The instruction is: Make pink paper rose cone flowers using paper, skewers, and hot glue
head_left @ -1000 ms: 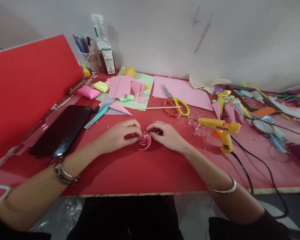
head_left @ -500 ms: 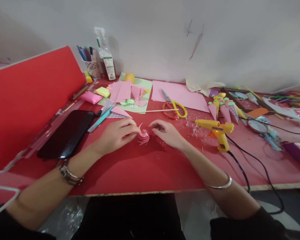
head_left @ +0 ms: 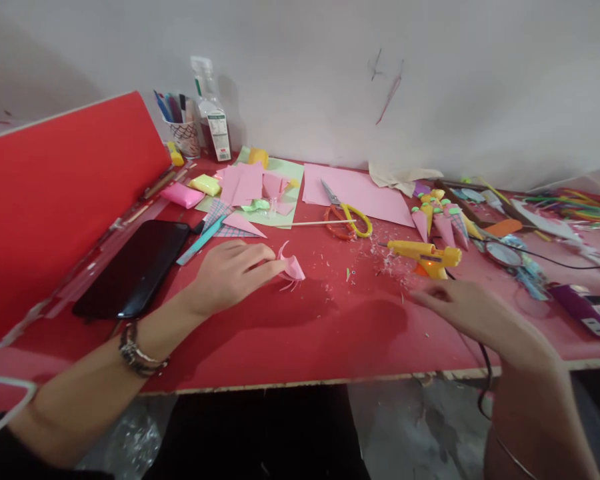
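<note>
My left hand pinches a curled pink paper strip with thin fringed ends between thumb and fingertips, just above the red table. To the right, my right hand is raised over the table with thumb and fingers slightly apart. It is by the yellow glue gun and hides the lower part of its handle; contact with the gun cannot be made out. An orange light glows on the gun. Scissors with red and yellow handles lie beyond my hands, beside a thin wooden stick.
A black phone and a turquoise cutter lie left. Pink sheets, clay packets and small paper cones lie farther back. A bottle and pen cup stand by the wall. Scraps litter the red table.
My right hand has moved away from the pink strip, rightward to the glue gun. The strip, still in my left hand, has turned and shows a broader pink face.
</note>
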Action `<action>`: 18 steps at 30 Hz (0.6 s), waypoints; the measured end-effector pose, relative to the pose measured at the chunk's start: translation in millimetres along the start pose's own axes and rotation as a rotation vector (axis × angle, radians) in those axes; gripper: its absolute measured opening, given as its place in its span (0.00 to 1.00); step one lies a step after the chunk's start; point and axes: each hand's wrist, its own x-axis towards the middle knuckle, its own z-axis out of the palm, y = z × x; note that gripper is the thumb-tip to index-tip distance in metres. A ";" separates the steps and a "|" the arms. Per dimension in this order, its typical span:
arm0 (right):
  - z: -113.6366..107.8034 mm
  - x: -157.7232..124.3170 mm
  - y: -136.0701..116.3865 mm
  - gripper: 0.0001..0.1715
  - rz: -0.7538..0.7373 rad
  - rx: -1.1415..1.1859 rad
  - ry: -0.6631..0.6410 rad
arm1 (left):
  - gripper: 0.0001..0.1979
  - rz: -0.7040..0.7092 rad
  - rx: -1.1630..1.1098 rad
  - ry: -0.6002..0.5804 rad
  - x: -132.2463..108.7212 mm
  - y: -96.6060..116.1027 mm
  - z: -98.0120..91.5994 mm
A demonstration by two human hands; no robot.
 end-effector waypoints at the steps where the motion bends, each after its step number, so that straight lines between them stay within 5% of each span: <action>1: -0.1 -1.5 3.1 0.21 0.132 -0.033 0.038 | 0.13 -0.004 -0.002 0.006 0.0 0.5 0.0; 4: 4.6 -0.2 5.8 0.21 0.357 -0.128 0.178 | 0.12 0.014 -0.020 0.050 0.7 1.3 0.0; 9: 28.7 20.4 16.4 0.31 0.304 -0.134 0.440 | 0.09 0.026 -0.037 0.066 1.7 0.7 0.5; 12: 40.5 37.2 28.9 0.24 0.187 -0.109 0.387 | 0.11 0.008 -0.034 0.047 0.8 -0.1 1.0; 18: 43.5 48.8 44.8 0.21 0.199 -0.028 0.436 | 0.12 -0.016 -0.008 0.017 0.9 -0.3 -0.1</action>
